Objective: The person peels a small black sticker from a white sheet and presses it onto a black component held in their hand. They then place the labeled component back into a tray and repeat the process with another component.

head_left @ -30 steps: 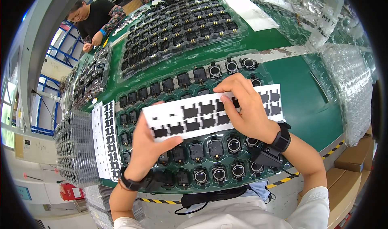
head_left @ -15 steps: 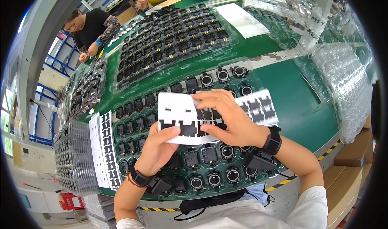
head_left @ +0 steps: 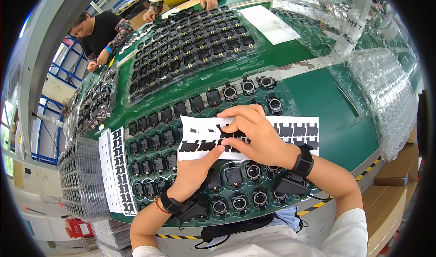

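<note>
A white sheet of black die-cut stickers (head_left: 299, 130) is held up over the near tray. Under its lower left part my left hand (head_left: 195, 168) grips it, thumb pressed on the face. My right hand (head_left: 261, 132) closes over the sheet's middle, index finger and thumb pinched at the black stickers there; whether one is lifting is hard to make out. The palm covers several stickers. Beneath both hands lies a clear plastic tray (head_left: 282, 87) of small black housings (head_left: 196, 103), some with round ring-shaped parts (head_left: 253, 170) on the right.
More sticker sheets (head_left: 117, 171) lie at the left, beside stacked clear trays (head_left: 81, 180). A full tray of black parts (head_left: 190, 48) stands farther back, near white paper (head_left: 270, 24). Bubble wrap (head_left: 386, 98) hangs at the right. Two people (head_left: 97, 34) work across the green table (head_left: 327, 98).
The sheet has flattened and its right end now lies level. My left hand has shifted right, its thumb closer to my right fingers. The far person's hands have come further into view.
</note>
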{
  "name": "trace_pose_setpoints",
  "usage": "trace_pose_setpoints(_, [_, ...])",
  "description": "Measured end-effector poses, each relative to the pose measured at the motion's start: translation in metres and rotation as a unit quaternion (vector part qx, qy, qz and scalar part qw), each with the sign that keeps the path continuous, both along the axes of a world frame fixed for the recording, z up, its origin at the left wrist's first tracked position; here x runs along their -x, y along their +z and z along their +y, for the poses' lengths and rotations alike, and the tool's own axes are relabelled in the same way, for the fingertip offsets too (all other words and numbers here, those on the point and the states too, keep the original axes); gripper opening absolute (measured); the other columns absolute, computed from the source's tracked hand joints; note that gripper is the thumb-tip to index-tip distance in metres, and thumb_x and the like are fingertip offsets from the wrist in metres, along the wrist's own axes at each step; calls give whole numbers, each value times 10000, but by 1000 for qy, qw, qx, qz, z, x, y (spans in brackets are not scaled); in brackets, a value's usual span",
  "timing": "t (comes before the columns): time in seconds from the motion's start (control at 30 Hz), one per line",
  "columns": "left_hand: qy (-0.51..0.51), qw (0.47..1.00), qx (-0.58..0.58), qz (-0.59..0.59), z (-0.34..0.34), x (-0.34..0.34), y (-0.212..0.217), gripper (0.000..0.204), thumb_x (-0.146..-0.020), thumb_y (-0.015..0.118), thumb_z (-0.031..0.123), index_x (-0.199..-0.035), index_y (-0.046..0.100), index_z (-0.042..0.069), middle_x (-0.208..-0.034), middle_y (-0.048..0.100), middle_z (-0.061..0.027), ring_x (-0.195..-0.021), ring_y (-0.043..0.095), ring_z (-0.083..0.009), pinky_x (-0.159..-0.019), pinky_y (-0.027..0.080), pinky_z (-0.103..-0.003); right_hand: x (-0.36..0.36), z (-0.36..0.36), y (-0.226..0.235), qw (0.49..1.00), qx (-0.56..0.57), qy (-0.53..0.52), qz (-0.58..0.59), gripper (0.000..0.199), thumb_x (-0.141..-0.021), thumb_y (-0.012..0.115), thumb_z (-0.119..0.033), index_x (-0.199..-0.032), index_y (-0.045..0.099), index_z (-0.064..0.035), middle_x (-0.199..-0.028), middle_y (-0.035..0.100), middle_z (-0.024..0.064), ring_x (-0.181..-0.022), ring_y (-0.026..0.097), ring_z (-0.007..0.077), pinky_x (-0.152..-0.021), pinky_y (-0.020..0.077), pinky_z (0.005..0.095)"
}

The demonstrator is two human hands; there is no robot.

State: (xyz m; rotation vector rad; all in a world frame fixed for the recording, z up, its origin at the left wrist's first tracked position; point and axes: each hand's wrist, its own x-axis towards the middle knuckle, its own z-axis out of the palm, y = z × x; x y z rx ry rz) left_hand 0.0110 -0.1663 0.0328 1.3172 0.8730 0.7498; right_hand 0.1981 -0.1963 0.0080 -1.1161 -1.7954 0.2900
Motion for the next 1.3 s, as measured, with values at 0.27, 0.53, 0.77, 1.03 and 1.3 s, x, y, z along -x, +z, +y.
trace_pose_setpoints(0.27, [10,1000,-13,20,-2,-3,2,315,-826,644,-1,-1126,549,-13,-1026,621,-51,-902,587,-107,-765,486,-253,-1,1,1,997,37,-1,71,171,-750,730,-131,-855,603,-83,-1159,598,64,-1012,546,204,-914,315,339])
trace_pose_setpoints(0.53, [17,999,-34,33,-5,-1,0,332,-807,653,-13,-1122,546,-26,-1018,625,-58,-891,593,-110,-749,495,-259,-2,-1,3,997,70,-5,39,55,-843,617,-106,-881,605,-68,-1229,584,66,-1016,552,192,-918,304,319])
trace_pose_setpoints(0.77, [17,998,-25,49,-3,4,2,342,-801,660,-14,-1121,541,-37,-1029,625,-68,-906,592,-114,-766,495,-263,1,0,-2,994,66,-38,77,73,-897,551,-100,-899,601,-47,-1170,617,67,-985,570,231,-887,371,336])
trace_pose_setpoints(1.03, [170,911,-348,144,7,33,27,476,-733,730,47,-1155,518,-8,-1107,595,-107,-854,599,-148,-739,482,-268,-2,-2,5,974,132,-79,169,166,-891,559,-70,-1054,566,-37,-1006,630,113,-866,595,178,-760,452,293])
trace_pose_setpoints(1.3, [-165,762,-415,470,-69,51,44,314,-754,726,264,-832,515,46,-598,559,-42,-426,526,-190,-395,413,-301,8,0,9,985,25,-97,139,291,-820,652,-23,-1090,545,-27,-884,602,85,-791,585,169,-726,468,274])
